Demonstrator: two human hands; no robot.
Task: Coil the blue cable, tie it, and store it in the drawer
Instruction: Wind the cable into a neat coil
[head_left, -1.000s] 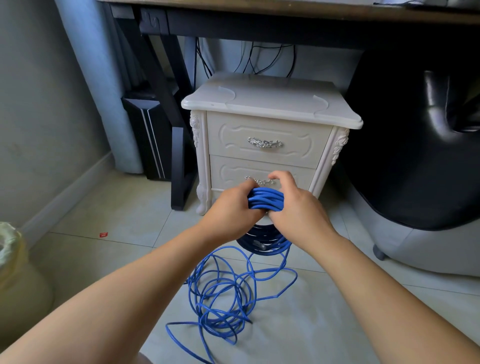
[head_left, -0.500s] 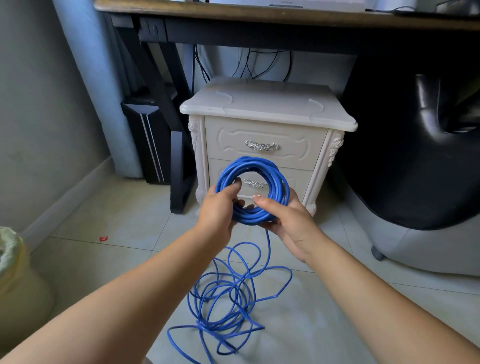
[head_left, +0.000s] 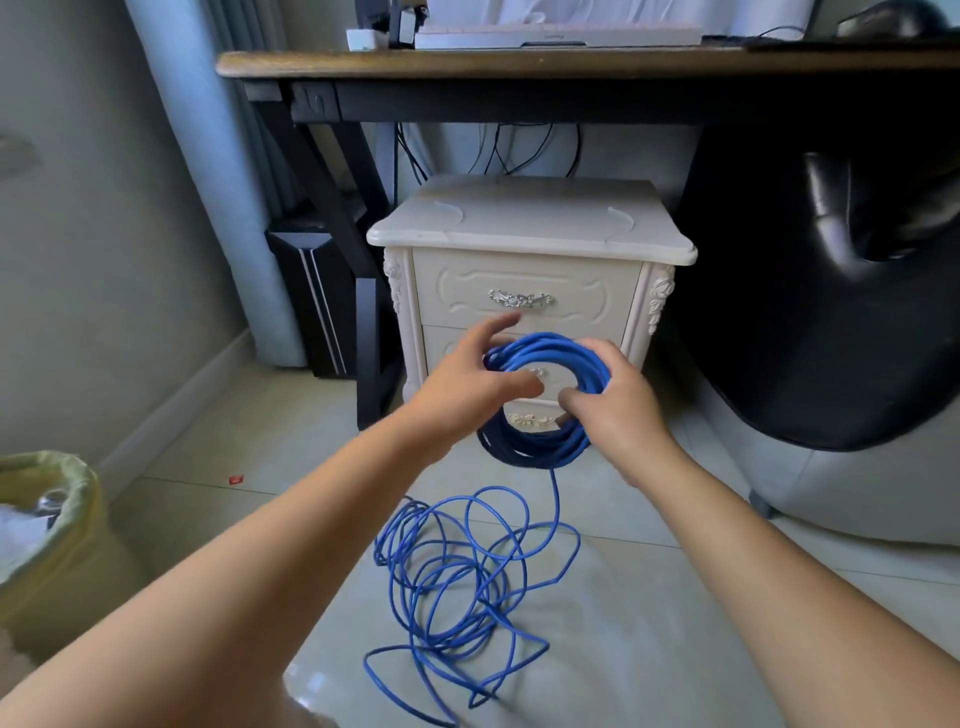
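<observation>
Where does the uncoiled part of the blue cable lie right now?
In the head view, the loose blue cable lies tangled on the pale tiled floor at lower centre, below the wound coil.

We see a pale glossy tiled floor (head_left: 649, 649) meeting a grey plastered wall (head_left: 104, 260) at a white skirting board (head_left: 182, 405) on the left. A brown wooden desk on a black frame (head_left: 519, 65) spans the back, and a cream carved bedside cabinet (head_left: 519, 218) stands below its edge. A pale blue curtain (head_left: 218, 208) hangs beside a black computer tower (head_left: 311, 291). A black padded leather chair (head_left: 805, 312) fills the right.
</observation>
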